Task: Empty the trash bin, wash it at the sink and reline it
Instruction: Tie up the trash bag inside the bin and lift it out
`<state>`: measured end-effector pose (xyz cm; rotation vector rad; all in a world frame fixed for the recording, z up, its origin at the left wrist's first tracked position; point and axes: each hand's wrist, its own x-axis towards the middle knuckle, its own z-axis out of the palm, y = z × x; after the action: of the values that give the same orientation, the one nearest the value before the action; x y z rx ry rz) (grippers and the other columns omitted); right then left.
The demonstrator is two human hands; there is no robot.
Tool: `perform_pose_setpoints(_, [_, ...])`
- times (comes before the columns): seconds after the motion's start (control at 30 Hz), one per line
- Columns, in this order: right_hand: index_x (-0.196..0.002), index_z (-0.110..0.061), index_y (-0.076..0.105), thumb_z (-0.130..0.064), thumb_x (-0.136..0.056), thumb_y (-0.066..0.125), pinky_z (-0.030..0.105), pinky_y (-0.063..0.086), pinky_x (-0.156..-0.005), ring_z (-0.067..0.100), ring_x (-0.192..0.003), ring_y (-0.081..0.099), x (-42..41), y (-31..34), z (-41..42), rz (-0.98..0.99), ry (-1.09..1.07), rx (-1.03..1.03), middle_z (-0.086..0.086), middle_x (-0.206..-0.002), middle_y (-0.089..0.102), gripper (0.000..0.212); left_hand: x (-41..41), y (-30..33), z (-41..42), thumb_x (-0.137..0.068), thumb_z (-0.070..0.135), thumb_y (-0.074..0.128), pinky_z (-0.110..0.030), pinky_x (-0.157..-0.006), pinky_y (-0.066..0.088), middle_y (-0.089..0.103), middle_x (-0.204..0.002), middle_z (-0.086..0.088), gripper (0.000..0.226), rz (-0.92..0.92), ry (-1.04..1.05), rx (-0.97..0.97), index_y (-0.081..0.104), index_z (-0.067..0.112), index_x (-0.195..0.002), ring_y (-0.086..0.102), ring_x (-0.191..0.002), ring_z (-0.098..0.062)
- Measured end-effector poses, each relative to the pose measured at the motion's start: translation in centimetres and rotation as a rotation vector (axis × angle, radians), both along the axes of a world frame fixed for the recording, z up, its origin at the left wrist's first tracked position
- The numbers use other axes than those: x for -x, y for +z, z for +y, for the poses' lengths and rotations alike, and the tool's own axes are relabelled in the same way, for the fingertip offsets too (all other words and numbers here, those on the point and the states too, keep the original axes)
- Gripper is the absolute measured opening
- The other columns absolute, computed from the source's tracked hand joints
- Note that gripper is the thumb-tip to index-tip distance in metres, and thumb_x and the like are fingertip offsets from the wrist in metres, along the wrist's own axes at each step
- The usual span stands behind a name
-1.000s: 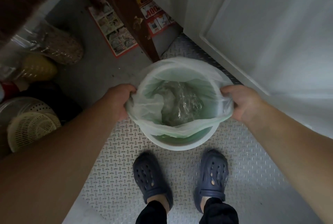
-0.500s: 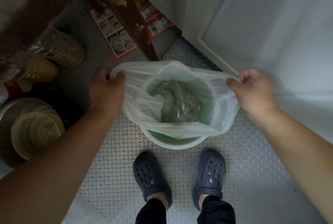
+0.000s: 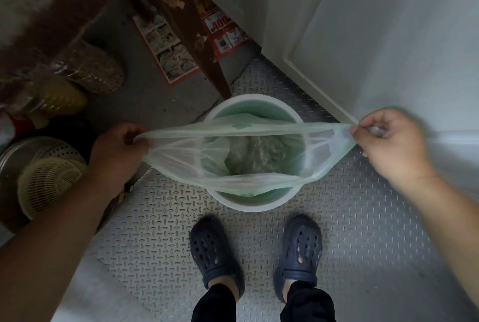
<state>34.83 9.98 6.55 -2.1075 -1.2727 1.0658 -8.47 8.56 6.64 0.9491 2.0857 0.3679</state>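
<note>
Head view looks straight down on the trash bin point(image 3: 255, 201), a round pale tub with a green inside, standing on the diamond-plate floor point(image 3: 160, 220) just ahead of my two dark clogs point(image 3: 211, 251). Its liner bag point(image 3: 181, 155), thin translucent green plastic, is off the rim and stretched wide across the bin's mouth, with the bag's body hanging down inside. Crumpled trash point(image 3: 261, 155) shows through the open top, low in the bag.

I have my left hand point(image 3: 118, 155) clenched on the left corner of the bag's edge, fingers curled over the gathered plastic, out past the bin's left side. My right hand point(image 3: 394, 145) pinches the opposite corner between thumb and fingers, well out to the right of the bin. The bag's top edge runs taut between both hands.

Behind the bin a worn brown wooden leg point(image 3: 199, 47) comes down to the floor, touching or almost touching the far rim. A red-bordered flyer point(image 3: 160, 47) lies on the grey floor beyond it. A white panelled door point(image 3: 375, 36) fills the upper right. At the left sit a cream slotted basket point(image 3: 49, 184) inside a metal pot, and a yellow jar point(image 3: 59, 98).
</note>
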Motion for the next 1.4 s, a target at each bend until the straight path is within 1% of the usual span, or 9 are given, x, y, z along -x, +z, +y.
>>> perform_pose_setpoints(0.13, [-0.087,-0.022,0.061,-0.010,-0.091,0.053,0.021,0.053,-0.047,0.008,-0.054,0.064,-0.8,-1.6,-2.1,0.286,-0.338,0.083,0.012,-0.092,0.068,0.015,0.7,-1.2,-1.3,-0.096,0.023,0.062,-0.033,-0.078,0.061,0.076,-0.105,-0.002,0.021,-0.618,0.528,0.010,0.066,0.014,-0.115,0.072,-0.104,-0.021])
perform_pose_setpoints(0.23, [-0.098,-0.020,0.061,-0.005,-0.096,0.050,0.027,0.057,-0.059,0.009,-0.066,0.070,-0.7,-3.5,-4.6,0.217,-0.282,0.313,0.012,-0.107,0.068,0.019,0.8,-3.4,-3.7,-0.097,0.036,0.061,-0.033,-0.080,0.059,0.074,-0.116,-0.004,0.030,-0.683,0.801,0.055,0.065,0.017,-0.120,0.072,-0.104,-0.017])
perform_pose_setpoints(0.43, [-0.144,-0.042,0.027,-0.066,-0.055,0.084,0.041,0.035,-0.112,0.009,-0.134,0.038,1.9,-4.9,-5.4,0.172,0.479,0.544,-0.016,-0.148,0.034,0.108,-2.3,-6.6,-7.7,-0.088,-0.006,0.064,-0.039,-0.097,0.051,0.057,-0.137,0.006,0.049,-0.460,0.035,0.518,0.060,0.025,-0.126,0.059,-0.113,-0.012])
perform_pose_setpoints(0.67, [-0.125,-0.046,0.057,-0.053,-0.052,0.092,0.043,0.049,-0.104,0.002,-0.117,0.059,3.4,-5.1,-1.8,0.332,0.557,0.404,-0.020,-0.123,0.065,0.081,-3.7,-7.4,-4.5,-0.086,-0.001,0.065,-0.037,-0.087,0.049,0.062,-0.109,-0.006,0.027,-0.222,-0.255,0.490,0.064,0.009,-0.112,0.058,-0.098,-0.022])
perform_pose_setpoints(0.8, [-0.138,-0.024,0.051,-0.020,-0.071,0.088,0.051,0.048,-0.102,0.017,-0.122,0.058,3.8,-4.8,0.0,0.404,0.581,0.346,-0.003,-0.131,0.062,0.076,-3.5,-6.4,-3.3,-0.080,0.015,0.081,-0.041,-0.103,0.048,0.063,-0.129,0.007,0.054,-0.327,-0.326,0.360,0.060,0.027,-0.129,0.056,-0.123,-0.017])
perform_pose_setpoints(0.9, [-0.150,-0.046,0.019,-0.051,-0.055,0.092,0.053,0.032,-0.115,0.018,-0.141,0.037,4.6,-4.4,0.7,0.272,0.620,0.275,-0.004,-0.154,0.039,0.119,-2.5,-5.4,-2.4,-0.071,0.019,0.086,-0.051,-0.112,0.040,0.069,-0.127,0.007,0.060,-0.593,-0.219,0.333,0.062,0.032,-0.124,0.059,-0.124,-0.015])
perform_pose_setpoints(1.0, [-0.116,-0.087,0.010,-0.076,-0.049,0.079,0.047,0.026,-0.117,-0.010,-0.135,0.033,5.6,-3.9,0.6,0.201,0.665,0.161,-0.046,-0.138,0.035,0.097,-2.2,-5.3,-1.9,-0.059,0.031,0.090,-0.048,-0.111,0.041,0.069,-0.129,0.008,0.084,-0.755,-0.034,0.286,0.054,0.027,-0.135,0.062,-0.122,-0.016])
perform_pose_setpoints(1.2, [-0.131,-0.076,0.015,-0.080,-0.074,0.055,0.053,0.015,-0.119,0.008,-0.149,0.001,7.0,-5.6,0.3,0.088,0.633,-0.058,-0.054,-0.141,0.003,0.069,-2.9,-6.0,-1.8,-0.074,0.008,0.083,-0.040,-0.105,0.048,0.069,-0.127,0.000,0.069,-0.728,-0.084,0.296,0.054,0.017,-0.136,0.062,-0.123,-0.020])
perform_pose_setpoints(1.4, [-0.144,-0.056,0.018,-0.083,-0.076,0.045,0.037,0.015,-0.119,-0.019,-0.139,0.000,7.3,-6.5,-0.1,0.045,0.575,0.016,-0.013,-0.162,0.007,0.078,-2.4,-5.9,-1.3,-0.072,0.003,0.081,-0.041,-0.105,0.047,0.071,-0.126,-0.004,0.063,-0.798,-0.097,0.279,0.059,0.014,-0.131,0.065,-0.119,-0.019])
